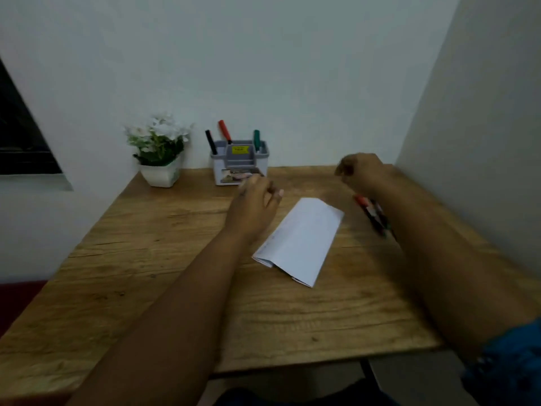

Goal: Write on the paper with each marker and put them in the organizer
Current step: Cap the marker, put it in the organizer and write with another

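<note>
A folded white paper [301,238] lies slantwise in the middle of the wooden table [146,259]. The grey-and-white organizer [238,162] stands at the back against the wall, with a black marker [210,141], a red marker [224,131] and a green marker [256,139] upright in it. More markers [371,212], one with a red cap, lie on the table to the right of the paper, partly hidden by my right forearm. My left hand [257,197] hovers just in front of the organizer, fingers loosely curled, holding nothing. My right hand [363,171] is raised beyond the loose markers, blurred, fingers curled downward with nothing visible in them.
A white pot of white flowers [159,148] stands at the back left of the table. Walls close in behind and on the right. A dark window frame [20,136] is at the left. The table's front edge is near my body.
</note>
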Demonstrator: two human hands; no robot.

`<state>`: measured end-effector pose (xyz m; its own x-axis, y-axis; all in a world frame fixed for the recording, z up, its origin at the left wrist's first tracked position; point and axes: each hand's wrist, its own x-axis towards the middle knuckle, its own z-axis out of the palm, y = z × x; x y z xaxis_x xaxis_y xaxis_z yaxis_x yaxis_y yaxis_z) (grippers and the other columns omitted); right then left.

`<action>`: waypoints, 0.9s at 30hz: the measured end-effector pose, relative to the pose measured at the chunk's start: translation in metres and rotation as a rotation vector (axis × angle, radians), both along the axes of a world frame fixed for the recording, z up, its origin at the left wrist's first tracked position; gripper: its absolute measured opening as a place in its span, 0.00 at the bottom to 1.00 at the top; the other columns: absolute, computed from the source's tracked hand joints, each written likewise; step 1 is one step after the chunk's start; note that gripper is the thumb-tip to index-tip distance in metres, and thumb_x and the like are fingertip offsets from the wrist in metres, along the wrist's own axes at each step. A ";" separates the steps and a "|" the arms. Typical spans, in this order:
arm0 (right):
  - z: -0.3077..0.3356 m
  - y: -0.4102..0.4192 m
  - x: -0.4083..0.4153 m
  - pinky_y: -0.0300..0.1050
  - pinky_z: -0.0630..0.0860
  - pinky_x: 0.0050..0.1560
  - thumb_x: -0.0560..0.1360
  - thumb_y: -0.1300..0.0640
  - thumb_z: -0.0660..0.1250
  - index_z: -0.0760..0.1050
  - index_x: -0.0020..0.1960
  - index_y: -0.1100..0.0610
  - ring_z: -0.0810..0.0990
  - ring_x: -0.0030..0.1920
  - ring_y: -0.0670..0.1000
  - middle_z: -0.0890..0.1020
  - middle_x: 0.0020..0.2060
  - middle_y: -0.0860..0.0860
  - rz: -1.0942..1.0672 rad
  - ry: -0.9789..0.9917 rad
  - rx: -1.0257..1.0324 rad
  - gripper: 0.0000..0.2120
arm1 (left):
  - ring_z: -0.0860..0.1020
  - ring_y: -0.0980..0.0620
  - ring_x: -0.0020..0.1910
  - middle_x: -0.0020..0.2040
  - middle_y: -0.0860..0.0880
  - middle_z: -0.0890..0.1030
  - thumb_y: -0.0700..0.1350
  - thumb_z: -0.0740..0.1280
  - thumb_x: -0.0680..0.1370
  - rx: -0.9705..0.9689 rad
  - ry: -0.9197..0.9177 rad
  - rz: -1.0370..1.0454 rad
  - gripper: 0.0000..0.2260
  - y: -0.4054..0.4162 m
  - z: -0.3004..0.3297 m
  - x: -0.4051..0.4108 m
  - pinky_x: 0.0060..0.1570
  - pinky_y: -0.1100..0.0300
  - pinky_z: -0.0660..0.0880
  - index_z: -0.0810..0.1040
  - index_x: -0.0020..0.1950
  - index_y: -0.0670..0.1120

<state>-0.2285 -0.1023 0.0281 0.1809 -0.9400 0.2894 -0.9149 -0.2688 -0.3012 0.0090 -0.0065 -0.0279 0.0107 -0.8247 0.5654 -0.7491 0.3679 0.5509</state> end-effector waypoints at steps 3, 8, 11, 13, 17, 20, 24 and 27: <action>-0.014 0.016 -0.050 0.46 0.76 0.57 0.75 0.65 0.65 0.81 0.52 0.59 0.80 0.51 0.57 0.82 0.54 0.59 -0.200 -0.059 0.031 0.09 | 0.72 0.50 0.49 0.46 0.53 0.72 0.48 0.69 0.76 0.053 0.019 -0.089 0.05 0.007 -0.001 -0.022 0.45 0.58 0.67 0.75 0.42 0.51; -0.039 0.034 -0.064 0.45 0.75 0.41 0.76 0.55 0.69 0.81 0.49 0.59 0.79 0.40 0.53 0.83 0.44 0.58 -0.219 -0.144 0.026 0.07 | 0.71 0.55 0.49 0.49 0.55 0.73 0.52 0.71 0.74 0.030 -0.006 -0.127 0.05 0.015 0.002 -0.034 0.41 0.64 0.64 0.76 0.46 0.55; -0.044 0.036 -0.055 0.46 0.79 0.39 0.75 0.48 0.71 0.81 0.46 0.57 0.81 0.36 0.52 0.82 0.36 0.54 -0.163 -0.180 0.107 0.12 | 0.71 0.57 0.47 0.48 0.58 0.72 0.52 0.71 0.74 0.054 -0.019 -0.103 0.05 0.015 -0.001 -0.027 0.41 0.65 0.64 0.76 0.46 0.55; -0.046 0.034 -0.048 0.46 0.78 0.39 0.73 0.47 0.73 0.79 0.45 0.58 0.81 0.38 0.52 0.81 0.37 0.53 -0.154 -0.103 0.146 0.13 | 0.71 0.58 0.46 0.47 0.58 0.73 0.51 0.70 0.74 0.069 -0.003 -0.062 0.04 0.013 -0.002 -0.021 0.40 0.65 0.65 0.77 0.45 0.54; -0.044 0.029 -0.032 0.49 0.77 0.46 0.76 0.51 0.69 0.79 0.48 0.60 0.80 0.45 0.54 0.81 0.41 0.55 -0.164 0.069 0.128 0.11 | 0.74 0.55 0.47 0.48 0.53 0.77 0.46 0.69 0.76 0.047 -0.041 -0.051 0.03 0.012 0.001 -0.018 0.44 0.57 0.73 0.80 0.49 0.49; -0.042 0.035 -0.017 0.47 0.75 0.46 0.78 0.58 0.64 0.78 0.54 0.59 0.78 0.46 0.54 0.79 0.50 0.54 0.018 0.038 -0.006 0.08 | 0.71 0.47 0.62 0.59 0.48 0.77 0.44 0.64 0.79 -0.030 -0.214 -0.023 0.12 0.012 0.003 -0.024 0.59 0.52 0.70 0.77 0.62 0.46; -0.046 0.055 0.019 0.43 0.71 0.41 0.80 0.61 0.60 0.73 0.57 0.56 0.73 0.45 0.51 0.74 0.54 0.53 0.412 0.028 -0.149 0.07 | 0.62 0.41 0.73 0.72 0.42 0.69 0.44 0.60 0.81 -0.150 -0.499 0.016 0.20 0.012 0.005 -0.033 0.71 0.43 0.57 0.68 0.72 0.39; -0.049 0.063 0.037 0.44 0.70 0.43 0.81 0.60 0.59 0.73 0.58 0.56 0.73 0.45 0.48 0.77 0.53 0.53 0.510 0.090 -0.220 0.08 | 0.74 0.43 0.59 0.58 0.43 0.78 0.48 0.57 0.83 0.028 -0.504 -0.056 0.14 0.010 0.003 -0.028 0.59 0.50 0.68 0.73 0.63 0.44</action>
<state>-0.1913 -0.0395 -0.0210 0.6297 -0.6464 0.4309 -0.6722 -0.7314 -0.1149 -0.0190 0.0038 -0.0251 -0.3028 -0.8313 0.4662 -0.9039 0.4055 0.1361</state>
